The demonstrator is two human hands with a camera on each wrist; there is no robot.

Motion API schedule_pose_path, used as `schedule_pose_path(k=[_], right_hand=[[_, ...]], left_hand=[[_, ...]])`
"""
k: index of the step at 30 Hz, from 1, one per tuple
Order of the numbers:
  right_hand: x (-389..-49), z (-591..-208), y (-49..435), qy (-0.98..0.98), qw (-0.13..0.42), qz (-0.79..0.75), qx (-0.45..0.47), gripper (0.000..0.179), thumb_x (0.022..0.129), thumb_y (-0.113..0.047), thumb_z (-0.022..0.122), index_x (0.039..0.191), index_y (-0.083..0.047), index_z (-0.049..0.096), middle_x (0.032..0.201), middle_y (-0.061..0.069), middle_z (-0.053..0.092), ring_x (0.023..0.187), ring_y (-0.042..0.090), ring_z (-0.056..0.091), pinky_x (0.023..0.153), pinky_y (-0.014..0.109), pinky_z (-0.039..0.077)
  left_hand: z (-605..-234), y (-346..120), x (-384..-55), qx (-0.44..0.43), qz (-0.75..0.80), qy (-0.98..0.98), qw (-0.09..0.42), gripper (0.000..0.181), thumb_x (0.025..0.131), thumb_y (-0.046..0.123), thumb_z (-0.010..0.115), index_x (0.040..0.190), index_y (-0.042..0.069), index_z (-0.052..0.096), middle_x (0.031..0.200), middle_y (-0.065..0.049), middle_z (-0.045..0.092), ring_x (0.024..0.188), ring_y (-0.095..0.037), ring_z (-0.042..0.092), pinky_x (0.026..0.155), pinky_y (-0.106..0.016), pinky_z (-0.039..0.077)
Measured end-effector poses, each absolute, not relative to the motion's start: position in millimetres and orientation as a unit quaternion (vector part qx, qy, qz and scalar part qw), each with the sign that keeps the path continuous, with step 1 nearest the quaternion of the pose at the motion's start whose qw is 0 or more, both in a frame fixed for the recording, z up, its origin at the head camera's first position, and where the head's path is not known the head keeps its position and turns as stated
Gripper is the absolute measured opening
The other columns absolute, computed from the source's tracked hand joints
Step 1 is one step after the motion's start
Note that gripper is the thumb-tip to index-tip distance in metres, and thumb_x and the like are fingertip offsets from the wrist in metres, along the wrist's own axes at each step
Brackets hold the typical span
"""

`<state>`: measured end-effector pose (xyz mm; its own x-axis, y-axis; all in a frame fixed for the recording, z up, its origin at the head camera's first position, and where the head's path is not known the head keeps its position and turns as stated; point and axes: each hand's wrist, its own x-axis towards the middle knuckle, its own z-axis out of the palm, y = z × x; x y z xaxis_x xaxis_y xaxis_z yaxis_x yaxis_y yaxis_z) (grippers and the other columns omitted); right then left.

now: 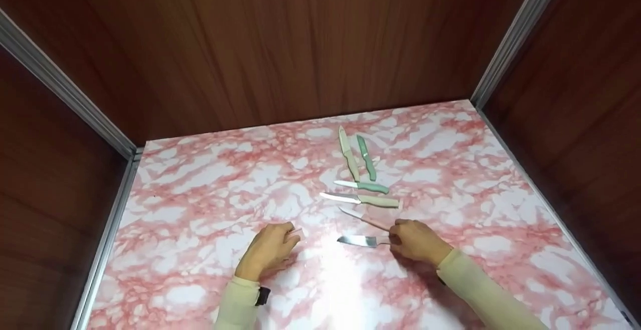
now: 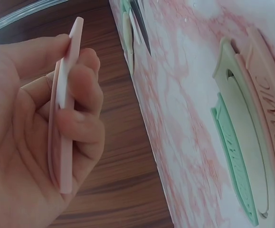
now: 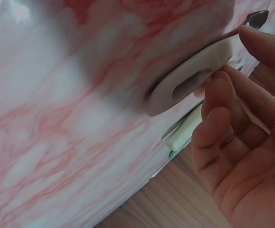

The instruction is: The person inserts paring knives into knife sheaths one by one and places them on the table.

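Note:
My left hand point(image 1: 270, 247) grips a slim pink knife sheath point(image 2: 67, 142) between thumb and curled fingers, seen edge-on in the left wrist view. Below it on the table are a green sheath point(image 2: 234, 161), a cream piece with a long slot point(image 2: 249, 137) and a pink sheath with raised lettering point(image 2: 272, 109). My right hand point(image 1: 418, 240) pinches the handle of a wide-bladed knife point(image 1: 358, 241). That pale handle point(image 3: 192, 78) has an oval hole. A pink-handled knife point(image 1: 375, 222) lies just beyond, its handle end overlapped by my right fingers.
Farther back lie a cream-handled knife point(image 1: 379, 201) and a small green-handled knife point(image 1: 373, 187), both crosswise. Behind them, a long cream knife point(image 1: 349, 154) and a green one point(image 1: 367, 157) point away. Brown wood-look panels point(image 1: 300, 44) wall in the marbled table point(image 1: 210, 195).

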<state>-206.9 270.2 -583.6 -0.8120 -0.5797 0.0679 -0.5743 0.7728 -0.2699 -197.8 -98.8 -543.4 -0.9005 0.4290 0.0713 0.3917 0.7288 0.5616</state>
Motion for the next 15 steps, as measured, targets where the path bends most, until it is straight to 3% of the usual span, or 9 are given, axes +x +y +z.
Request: schedule_pose_path(k=[5, 11, 15], right_hand=[[-211.4, -586.0, 265.6, 0.942, -0.013, -0.126, -0.310, 0.015, 0.075, -0.017, 0.077, 0.077, -0.009, 0.064, 0.072, -0.004, 0.048, 0.060, 0.014, 0.050, 0.058, 0.037, 0.045], [-206.4, -594.7, 265.1, 0.944, -0.027, -0.119, -0.305, 0.014, 0.076, -0.017, 0.077, 0.078, -0.010, 0.065, 0.073, -0.003, 0.050, 0.063, 0.015, 0.053, 0.057, 0.034, 0.047], [-203.6, -593.7, 264.0, 0.947, -0.037, -0.127, -0.293, 0.018, 0.075, -0.017, 0.078, 0.077, -0.011, 0.061, 0.073, -0.003, 0.049, 0.064, 0.015, 0.051, 0.056, 0.034, 0.046]], left_hand=[[-543.7, -100.3, -199.6, 0.219, 0.307, 0.925, 0.035, 0.017, 0.089, 0.019, 0.062, 0.074, 0.013, 0.056, 0.064, 0.005, 0.050, 0.057, -0.011, 0.044, 0.056, -0.028, 0.040], [-543.0, -98.2, -197.9, 0.214, 0.321, 0.921, 0.061, 0.021, 0.089, 0.020, 0.061, 0.071, 0.014, 0.053, 0.062, 0.006, 0.046, 0.055, -0.009, 0.042, 0.053, -0.026, 0.038], [-539.3, -98.7, -199.3, 0.221, 0.321, 0.919, 0.052, 0.020, 0.090, 0.020, 0.060, 0.073, 0.014, 0.052, 0.062, 0.006, 0.045, 0.056, -0.009, 0.040, 0.054, -0.026, 0.037]])
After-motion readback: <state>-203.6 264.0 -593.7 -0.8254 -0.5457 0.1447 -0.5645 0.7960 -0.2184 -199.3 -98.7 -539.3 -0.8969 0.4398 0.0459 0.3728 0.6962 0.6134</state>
